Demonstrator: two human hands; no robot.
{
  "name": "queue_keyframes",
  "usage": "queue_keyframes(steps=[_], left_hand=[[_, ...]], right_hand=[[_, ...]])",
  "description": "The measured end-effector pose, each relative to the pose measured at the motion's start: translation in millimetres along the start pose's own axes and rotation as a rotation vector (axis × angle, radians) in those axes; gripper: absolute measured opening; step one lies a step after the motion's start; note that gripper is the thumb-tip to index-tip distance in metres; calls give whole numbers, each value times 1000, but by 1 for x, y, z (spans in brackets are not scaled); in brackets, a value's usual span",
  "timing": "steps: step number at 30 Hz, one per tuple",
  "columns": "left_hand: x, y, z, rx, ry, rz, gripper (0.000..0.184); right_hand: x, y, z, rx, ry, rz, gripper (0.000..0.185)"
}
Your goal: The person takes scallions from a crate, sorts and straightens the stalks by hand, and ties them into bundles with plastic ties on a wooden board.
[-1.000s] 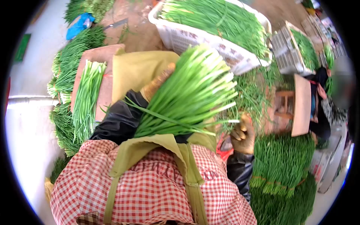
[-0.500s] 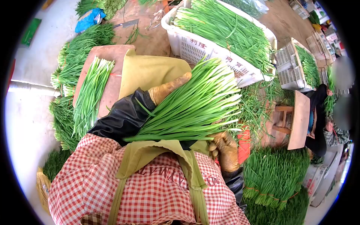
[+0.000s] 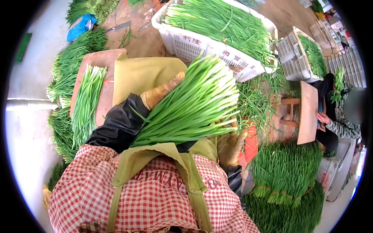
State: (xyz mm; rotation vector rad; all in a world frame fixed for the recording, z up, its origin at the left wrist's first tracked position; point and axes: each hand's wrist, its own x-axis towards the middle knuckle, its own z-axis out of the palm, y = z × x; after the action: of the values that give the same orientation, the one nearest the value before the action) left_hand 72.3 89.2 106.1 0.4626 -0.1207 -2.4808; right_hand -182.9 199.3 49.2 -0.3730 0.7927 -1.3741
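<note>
A thick bunch of garlic chives (image 3: 186, 103) lies slanted across my front, pale stalk ends to the upper right and green leaves to the lower left. My left hand (image 3: 160, 92), in a brown-stained glove, grips the bunch from its left side; the thumb shows on the edge and the fingers are hidden behind the leaves. Under the bunch's lower right edge is my right hand (image 3: 230, 147), also gloved. Its thumb stands apart, and the fingers reach behind the stalk ends, partly covered by them. A smaller bunch of chives (image 3: 88, 103) rests on the board (image 3: 112, 75) at left.
A white crate (image 3: 213, 48) full of chives stands ahead, with another crate (image 3: 291, 58) behind it. Tied bundles (image 3: 285, 171) stack at lower right. Loose trimmings (image 3: 256, 101) cover the floor. A knife (image 3: 118, 26) lies upper left. A co-worker's hand (image 3: 321, 117) touches a brown board (image 3: 308, 112).
My right hand has moved from a curled position below the bunch to against its lower right edge, thumb spread. My left hand keeps its grip. The co-worker's hand has come onto the board.
</note>
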Motion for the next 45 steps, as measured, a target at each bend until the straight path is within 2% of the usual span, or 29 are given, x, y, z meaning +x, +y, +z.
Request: queue_keyframes(steps=[3, 4, 5, 7, 8, 11, 14, 16, 17, 18, 20, 21, 24, 25, 26, 27, 28, 30, 31, 33, 34, 36, 37, 38, 40, 41, 42, 44, 45], left_hand=[[6, -4, -3, -736, -10, -236, 49], [7, -6, 3, -735, -16, -227, 49], [7, -8, 10, 73, -72, -163, 50], [2, -7, 24, 881, -96, -64, 50], [0, -5, 32, 828, -42, -57, 52], [-4, 4, 42, 717, 70, -37, 57], [5, 23, 44, 587, 185, -148, 57], [12, 35, 57, 789, 133, 53, 55], [23, 24, 72, 601, 187, 63, 49], [32, 24, 66, 603, 187, 57, 49], [56, 24, 32, 534, 359, -142, 38], [65, 21, 29, 430, 153, -225, 35], [75, 5, 22, 804, 111, -33, 38], [77, 2, 24, 874, 113, 11, 38], [73, 7, 21, 936, -7, 80, 38], [71, 11, 18, 994, -126, 152, 37], [76, 13, 13, 988, -121, 146, 37], [87, 17, 4, 744, -45, -71, 36], [66, 9, 30, 359, 278, -58, 28], [85, 0, -53, 310, 170, -27, 27], [98, -6, -100, 252, 58, 2, 26], [87, -6, -92, 278, 88, -24, 26], [83, -7, -86, 282, 101, -43, 26], [81, -8, -79, 287, 111, -56, 26], [77, -6, -72, 302, 122, -60, 26], [74, -6, -70, 308, 128, -62, 26], [72, -5, -69, 317, 131, -61, 27], [69, -3, -68, 324, 135, -53, 27], [67, -2, -68, 323, 142, -49, 27]], right_hand=[[45, -8, 16, 9, -95, -58, 100], [63, -10, 25, 56, -135, -87, 100], [78, -15, 35, 101, -237, -68, 98], [99, -26, 60, 236, -406, -1, 95], [106, -29, 67, 324, -471, 45, 93], [109, -33, 73, 253, -501, -19, 83], [110, -29, 65, 329, -431, 16, 66], [108, -31, 66, 254, -341, 16, 57], [112, -30, 62, 234, -345, 33, 62], [114, -30, 58, 241, -321, 76, 59], [111, -38, 66, 105, -263, 42, 52], [113, -33, 67, 132, -232, -31, 46], [115, -36, 66, -145, -82, -230, 39], [114, -35, 63, -200, -37, -168, 52], [113, -33, 67, -128, 33, -153, 49], [112, -31, 64, -8, -67, -105, 49], [113, -30, 62, 113, -171, -57, 48], [118, -30, 64, 100, -127, -8, 47], [119, -31, 66, 109, -197, -25, 48], [118, -36, 74, 95, -225, 19, 52], [125, -35, 68, 28, -338, 8, 64], [121, -60, 64, -243, -355, 60, 73], [129, -58, 61, -239, -253, -103, 85], [141, -72, 48, -410, -380, -212, 90], [119, -87, 64, -562, -666, 88, 94], [114, -84, 66, -756, -636, -82, 94], [107, -90, 73, -748, -557, -117, 91], [121, -82, 38, -560, -127, -221, 84], [120, -87, 14, -595, -20, -309, 78]])
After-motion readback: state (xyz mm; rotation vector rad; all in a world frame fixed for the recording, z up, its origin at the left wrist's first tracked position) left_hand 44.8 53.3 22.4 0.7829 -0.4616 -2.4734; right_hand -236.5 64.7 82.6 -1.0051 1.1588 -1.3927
